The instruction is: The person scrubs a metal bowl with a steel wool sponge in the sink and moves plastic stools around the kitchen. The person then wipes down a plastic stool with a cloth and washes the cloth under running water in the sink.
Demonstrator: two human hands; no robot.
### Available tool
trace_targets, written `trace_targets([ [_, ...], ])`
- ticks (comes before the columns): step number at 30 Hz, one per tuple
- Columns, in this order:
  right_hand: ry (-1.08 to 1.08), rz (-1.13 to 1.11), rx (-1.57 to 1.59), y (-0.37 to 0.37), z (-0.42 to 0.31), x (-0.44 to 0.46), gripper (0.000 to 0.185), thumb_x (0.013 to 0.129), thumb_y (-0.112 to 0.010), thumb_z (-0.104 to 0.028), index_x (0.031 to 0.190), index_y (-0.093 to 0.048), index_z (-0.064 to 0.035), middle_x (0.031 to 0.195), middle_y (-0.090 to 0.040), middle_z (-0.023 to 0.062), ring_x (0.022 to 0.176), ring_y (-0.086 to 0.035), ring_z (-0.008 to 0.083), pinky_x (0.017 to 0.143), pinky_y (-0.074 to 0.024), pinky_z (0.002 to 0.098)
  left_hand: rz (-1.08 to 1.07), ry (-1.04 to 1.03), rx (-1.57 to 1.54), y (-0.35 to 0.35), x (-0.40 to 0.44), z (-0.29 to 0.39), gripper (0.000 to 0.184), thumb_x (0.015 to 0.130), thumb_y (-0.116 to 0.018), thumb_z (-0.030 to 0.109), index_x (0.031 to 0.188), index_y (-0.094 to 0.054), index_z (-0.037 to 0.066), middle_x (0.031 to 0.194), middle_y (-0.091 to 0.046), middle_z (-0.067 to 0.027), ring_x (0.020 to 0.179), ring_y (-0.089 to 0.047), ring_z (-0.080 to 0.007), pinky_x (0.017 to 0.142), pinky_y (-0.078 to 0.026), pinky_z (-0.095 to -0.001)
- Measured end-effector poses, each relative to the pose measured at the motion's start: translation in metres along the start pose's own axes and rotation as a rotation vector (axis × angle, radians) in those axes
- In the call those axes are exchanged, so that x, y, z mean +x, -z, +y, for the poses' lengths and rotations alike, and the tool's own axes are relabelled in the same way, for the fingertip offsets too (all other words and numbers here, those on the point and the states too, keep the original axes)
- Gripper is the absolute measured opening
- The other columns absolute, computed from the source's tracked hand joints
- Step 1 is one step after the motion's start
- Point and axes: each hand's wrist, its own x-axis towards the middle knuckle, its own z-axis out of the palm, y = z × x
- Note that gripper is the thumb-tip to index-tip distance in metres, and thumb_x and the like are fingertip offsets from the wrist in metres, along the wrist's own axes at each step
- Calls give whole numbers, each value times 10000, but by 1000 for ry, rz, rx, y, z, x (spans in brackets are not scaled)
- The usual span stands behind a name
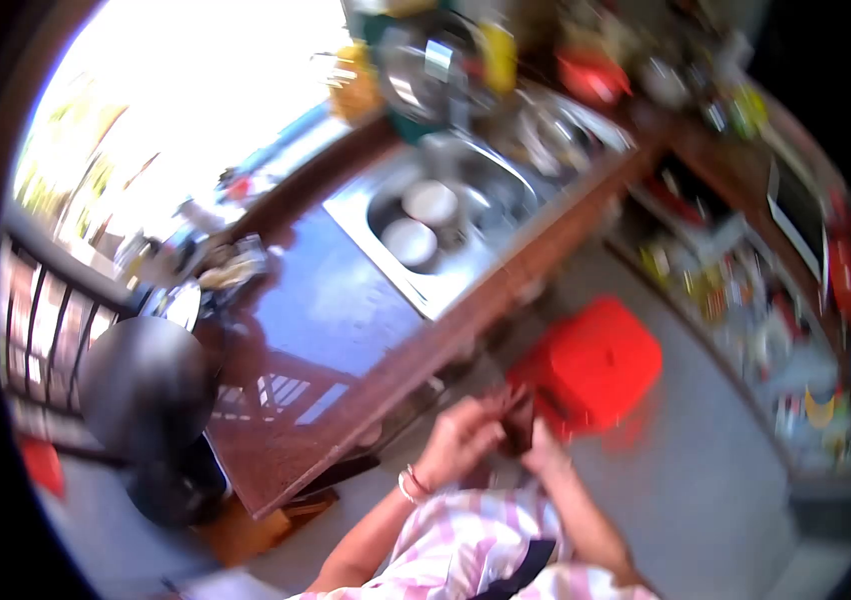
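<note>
In front of my body, a small dark brown flat object (519, 420) is held up between my two hands; motion blur hides its exact kind. My left hand (461, 438), with bands at the wrist, has its fingers curled at the object's left side. On the lower right edge, my right hand (544, 452) grips the same object. Just beyond the hands stands a red plastic stool (596, 365).
A brown-edged counter (346, 440) runs diagonally ahead, with a steel sink (424, 297) holding white bowls (410, 243). A large dark rounded object (146, 385) stands at the left. Shelves with jars (726, 290) line the right, above a grey floor (686, 480).
</note>
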Motion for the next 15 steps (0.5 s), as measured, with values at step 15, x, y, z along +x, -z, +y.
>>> trace_targets([
  [15,825,523,282,309,-4,-198,442,786,-697,-259,1087,-499,-3,982,-570,100,632,-516,133,483,-426,240,-104,32,551,-173,149,-132,437,899,-576,175,1294,-441,48,1103,-559,-99,946,-563,-157,778,-464,-278],
])
